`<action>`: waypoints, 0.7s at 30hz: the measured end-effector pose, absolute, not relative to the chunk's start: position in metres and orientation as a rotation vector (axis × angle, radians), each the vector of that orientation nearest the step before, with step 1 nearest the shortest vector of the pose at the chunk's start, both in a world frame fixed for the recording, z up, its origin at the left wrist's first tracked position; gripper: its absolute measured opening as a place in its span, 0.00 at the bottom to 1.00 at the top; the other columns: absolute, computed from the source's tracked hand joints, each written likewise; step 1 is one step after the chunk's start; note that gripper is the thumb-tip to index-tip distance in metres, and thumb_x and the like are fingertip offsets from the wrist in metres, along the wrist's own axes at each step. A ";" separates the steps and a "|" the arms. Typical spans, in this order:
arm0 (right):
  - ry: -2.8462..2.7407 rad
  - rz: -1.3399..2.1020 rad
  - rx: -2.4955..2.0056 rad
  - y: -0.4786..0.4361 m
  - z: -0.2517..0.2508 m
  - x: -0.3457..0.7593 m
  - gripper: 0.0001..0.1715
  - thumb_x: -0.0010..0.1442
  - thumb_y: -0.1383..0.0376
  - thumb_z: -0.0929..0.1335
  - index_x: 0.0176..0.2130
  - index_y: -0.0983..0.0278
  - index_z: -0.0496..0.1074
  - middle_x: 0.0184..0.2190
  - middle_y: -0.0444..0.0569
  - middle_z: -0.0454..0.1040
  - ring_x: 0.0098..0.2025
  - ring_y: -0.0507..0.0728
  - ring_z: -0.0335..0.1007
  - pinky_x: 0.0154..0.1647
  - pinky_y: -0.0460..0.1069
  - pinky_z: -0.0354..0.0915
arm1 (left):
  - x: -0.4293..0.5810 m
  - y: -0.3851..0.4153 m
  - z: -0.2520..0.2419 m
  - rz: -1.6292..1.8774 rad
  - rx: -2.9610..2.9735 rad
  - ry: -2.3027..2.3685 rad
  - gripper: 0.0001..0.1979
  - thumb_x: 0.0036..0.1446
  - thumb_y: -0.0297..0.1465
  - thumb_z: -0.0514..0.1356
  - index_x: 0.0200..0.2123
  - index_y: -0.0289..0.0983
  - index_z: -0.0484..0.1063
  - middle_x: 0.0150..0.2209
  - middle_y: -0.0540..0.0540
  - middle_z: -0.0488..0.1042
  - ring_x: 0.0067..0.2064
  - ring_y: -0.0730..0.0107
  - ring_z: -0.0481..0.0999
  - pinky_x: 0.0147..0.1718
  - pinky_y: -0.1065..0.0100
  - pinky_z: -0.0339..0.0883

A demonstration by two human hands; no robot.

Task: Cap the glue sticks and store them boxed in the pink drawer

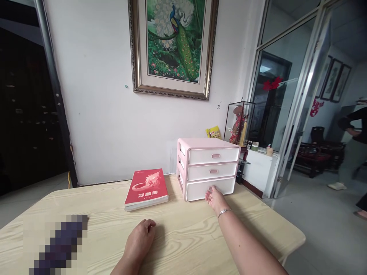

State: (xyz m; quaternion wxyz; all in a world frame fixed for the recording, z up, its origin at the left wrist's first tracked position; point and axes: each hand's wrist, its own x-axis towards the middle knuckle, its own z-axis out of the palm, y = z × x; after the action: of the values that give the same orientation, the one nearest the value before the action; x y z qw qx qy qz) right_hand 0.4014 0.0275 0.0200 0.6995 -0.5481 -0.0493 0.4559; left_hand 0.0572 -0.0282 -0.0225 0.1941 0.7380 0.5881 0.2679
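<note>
"At the front of the pink drawer unit, what is the right hand doing?"

"Its fingertips are at the handle of the bottom drawer, bent and close together. I cannot tell whether they grip it or only touch it. A silvery bracelet sits on that wrist."

"And where does the unit stand?"

"Upright on the wood-grained surface, toward its back edge, near the wall. The two upper drawers look closed; whether the bottom one sits fully flush, I cannot tell."

"What about the left hand?"

"It rests on the surface, to the left of the unit and nearer to us, well apart from it. The fingers are loosely curled in, and the palm is hidden, so I cannot say whether it holds something."

"Which thing is nearest to it?"

"A red book with pale lettering, lying flat to the left of the unit and apart from it. Farther left of the unit, and closer to us, is a dark thing too pixelated to name."

"And behind the unit?"

"A yellow packet shows over its back edge, a glass case stands behind its right side, and a framed peacock picture hangs above. Well to the unit's right stands another person."
</note>
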 end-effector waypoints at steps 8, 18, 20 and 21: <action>-0.155 1.032 -1.276 0.031 0.023 0.406 0.20 0.65 0.59 0.67 0.54 0.65 0.68 0.52 0.53 0.70 0.48 0.59 0.71 0.47 0.58 0.70 | 0.055 -0.024 -0.024 0.750 2.001 1.660 0.13 0.57 0.31 0.52 0.38 0.40 0.77 0.43 0.46 0.80 0.43 0.63 0.77 0.39 0.71 0.64; -0.230 0.975 -1.395 -0.005 0.020 0.412 0.11 0.64 0.60 0.65 0.35 0.66 0.70 0.30 0.48 0.74 0.29 0.51 0.73 0.25 0.43 0.67 | 0.053 -0.025 -0.020 0.768 1.944 1.619 0.13 0.56 0.30 0.52 0.37 0.40 0.77 0.40 0.46 0.81 0.43 0.61 0.77 0.39 0.69 0.63; -0.245 0.956 -1.421 -0.017 0.018 0.416 0.11 0.62 0.61 0.65 0.30 0.65 0.67 0.23 0.45 0.71 0.23 0.50 0.71 0.19 0.41 0.61 | 0.053 -0.025 -0.021 0.770 1.938 1.615 0.13 0.55 0.30 0.52 0.37 0.41 0.77 0.40 0.47 0.81 0.44 0.61 0.77 0.40 0.69 0.63; -0.255 0.948 -1.437 -0.024 0.017 0.417 0.11 0.62 0.61 0.65 0.29 0.64 0.66 0.22 0.45 0.71 0.22 0.50 0.70 0.18 0.41 0.60 | 0.052 -0.025 -0.021 0.771 1.938 1.611 0.13 0.55 0.30 0.52 0.37 0.41 0.77 0.41 0.47 0.80 0.44 0.61 0.77 0.40 0.69 0.63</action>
State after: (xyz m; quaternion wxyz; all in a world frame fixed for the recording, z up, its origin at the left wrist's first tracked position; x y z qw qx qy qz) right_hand 0.4174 -0.0239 0.0168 0.6446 -0.6313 -0.1121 0.4163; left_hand 0.0524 -0.0245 -0.0210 0.2505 0.7120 0.5917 0.2833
